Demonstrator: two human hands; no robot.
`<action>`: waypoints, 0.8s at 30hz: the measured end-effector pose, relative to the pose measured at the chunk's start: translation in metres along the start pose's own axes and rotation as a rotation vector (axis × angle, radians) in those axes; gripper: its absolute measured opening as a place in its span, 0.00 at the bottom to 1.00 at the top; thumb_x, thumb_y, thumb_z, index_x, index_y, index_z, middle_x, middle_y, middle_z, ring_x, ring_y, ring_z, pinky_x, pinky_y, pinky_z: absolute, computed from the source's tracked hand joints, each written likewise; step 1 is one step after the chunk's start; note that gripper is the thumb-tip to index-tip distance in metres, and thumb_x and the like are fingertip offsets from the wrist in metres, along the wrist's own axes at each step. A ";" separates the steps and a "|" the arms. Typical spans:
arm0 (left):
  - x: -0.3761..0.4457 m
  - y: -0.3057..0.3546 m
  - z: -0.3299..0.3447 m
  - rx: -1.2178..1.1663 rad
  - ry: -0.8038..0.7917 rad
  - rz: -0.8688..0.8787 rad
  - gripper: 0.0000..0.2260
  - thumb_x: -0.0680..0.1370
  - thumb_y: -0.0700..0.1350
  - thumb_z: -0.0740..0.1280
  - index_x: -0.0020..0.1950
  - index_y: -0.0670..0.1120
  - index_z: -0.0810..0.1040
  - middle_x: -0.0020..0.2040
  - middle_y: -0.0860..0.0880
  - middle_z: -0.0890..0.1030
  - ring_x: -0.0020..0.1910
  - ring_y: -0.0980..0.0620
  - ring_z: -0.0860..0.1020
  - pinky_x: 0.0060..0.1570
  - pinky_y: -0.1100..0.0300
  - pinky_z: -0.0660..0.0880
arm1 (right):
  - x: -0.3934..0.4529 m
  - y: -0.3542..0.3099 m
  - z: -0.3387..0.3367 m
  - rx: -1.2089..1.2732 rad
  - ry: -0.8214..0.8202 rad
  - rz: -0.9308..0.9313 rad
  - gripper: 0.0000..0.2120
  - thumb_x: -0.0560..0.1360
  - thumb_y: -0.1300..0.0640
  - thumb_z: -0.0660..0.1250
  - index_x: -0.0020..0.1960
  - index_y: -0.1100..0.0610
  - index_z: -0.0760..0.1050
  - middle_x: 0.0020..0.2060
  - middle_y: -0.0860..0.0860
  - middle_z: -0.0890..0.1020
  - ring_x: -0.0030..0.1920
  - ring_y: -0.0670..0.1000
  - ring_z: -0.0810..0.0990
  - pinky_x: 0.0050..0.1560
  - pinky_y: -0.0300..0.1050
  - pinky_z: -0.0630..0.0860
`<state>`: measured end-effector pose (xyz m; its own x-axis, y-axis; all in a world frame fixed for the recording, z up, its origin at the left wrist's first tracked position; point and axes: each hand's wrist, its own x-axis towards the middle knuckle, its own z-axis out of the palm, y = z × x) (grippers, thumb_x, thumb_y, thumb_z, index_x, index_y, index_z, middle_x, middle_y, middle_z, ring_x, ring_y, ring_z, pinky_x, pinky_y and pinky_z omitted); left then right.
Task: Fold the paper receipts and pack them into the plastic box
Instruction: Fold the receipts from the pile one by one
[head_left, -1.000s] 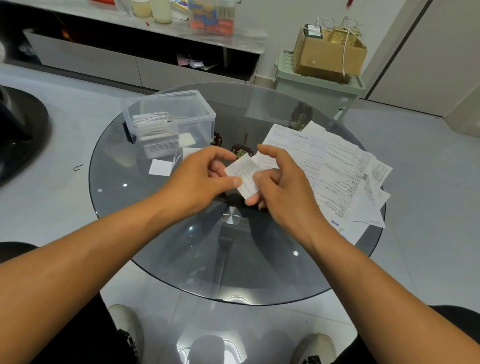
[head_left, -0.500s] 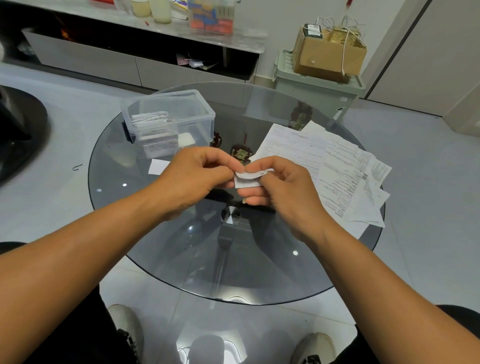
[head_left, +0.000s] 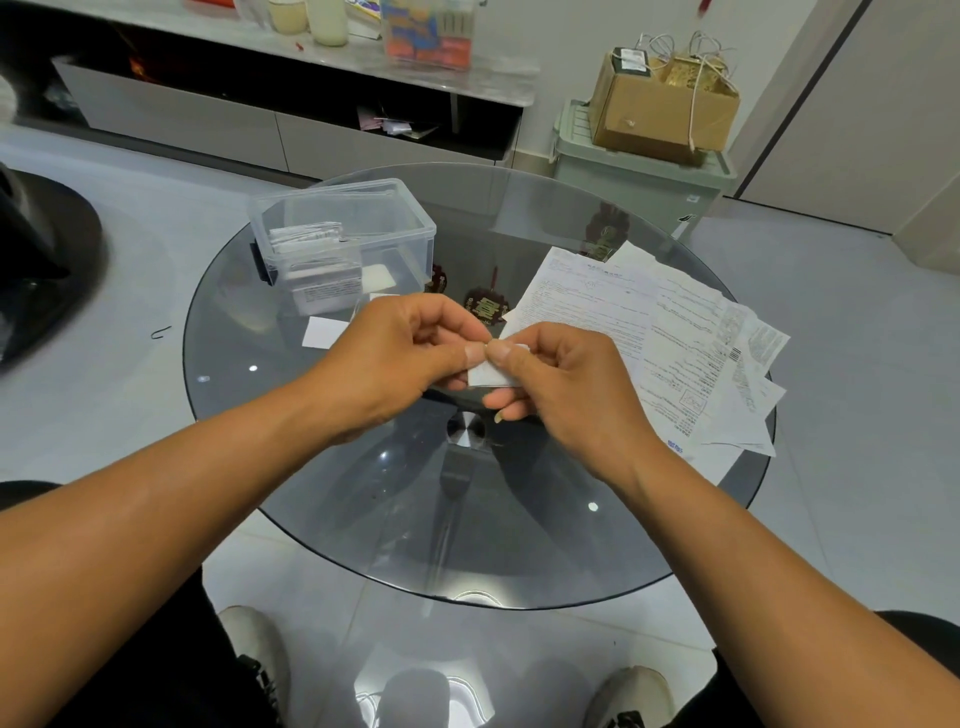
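Both hands meet above the middle of the round glass table (head_left: 322, 530), and a small folded receipt (head_left: 491, 375) sits pinched between them. The left hand (head_left: 395, 358) grips its left end with thumb against curled fingers; the right hand (head_left: 563, 387) clamps the right end, its thumb pressed on top, thumb tips nearly touching. Only a short white strip of the receipt shows below the thumbs, doubled over and plain, no print legible.

Toward the table's far left edge stands the clear plastic box (head_left: 343, 239), lid off, with a bundle of folded slips stacked inside against its left wall. Just in front of the box a small white slip (head_left: 324, 332) lies flat on the glass. Along the right edge a loose spread of unfolded printed receipts (head_left: 649, 343) overlaps, some sheets reaching past the rim.
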<state>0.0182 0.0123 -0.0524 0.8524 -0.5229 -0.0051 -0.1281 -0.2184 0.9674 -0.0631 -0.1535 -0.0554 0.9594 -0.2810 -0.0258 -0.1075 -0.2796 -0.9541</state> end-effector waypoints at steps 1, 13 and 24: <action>0.000 -0.001 0.000 0.008 0.011 0.005 0.04 0.77 0.38 0.73 0.51 0.44 0.84 0.42 0.40 0.85 0.41 0.43 0.84 0.51 0.45 0.83 | 0.000 0.000 0.000 -0.017 -0.009 -0.002 0.08 0.82 0.56 0.69 0.48 0.57 0.84 0.36 0.54 0.87 0.39 0.54 0.88 0.45 0.54 0.85; 0.008 -0.015 -0.026 0.672 0.215 0.122 0.05 0.78 0.40 0.70 0.45 0.49 0.82 0.40 0.50 0.83 0.40 0.49 0.81 0.45 0.51 0.78 | 0.005 0.004 -0.026 -0.654 0.131 -0.075 0.20 0.76 0.44 0.73 0.67 0.46 0.79 0.63 0.45 0.80 0.62 0.47 0.77 0.67 0.53 0.73; -0.004 -0.026 -0.003 1.086 0.033 0.417 0.08 0.83 0.43 0.64 0.49 0.46 0.82 0.47 0.48 0.79 0.46 0.46 0.77 0.41 0.52 0.74 | 0.004 0.006 -0.032 -1.049 0.058 -0.002 0.18 0.80 0.43 0.65 0.63 0.54 0.77 0.58 0.54 0.81 0.55 0.60 0.80 0.56 0.58 0.78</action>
<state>0.0194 0.0225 -0.0772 0.6529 -0.7019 0.2846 -0.7548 -0.6344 0.1669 -0.0681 -0.1858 -0.0518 0.9488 -0.3156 0.0160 -0.3049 -0.9275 -0.2163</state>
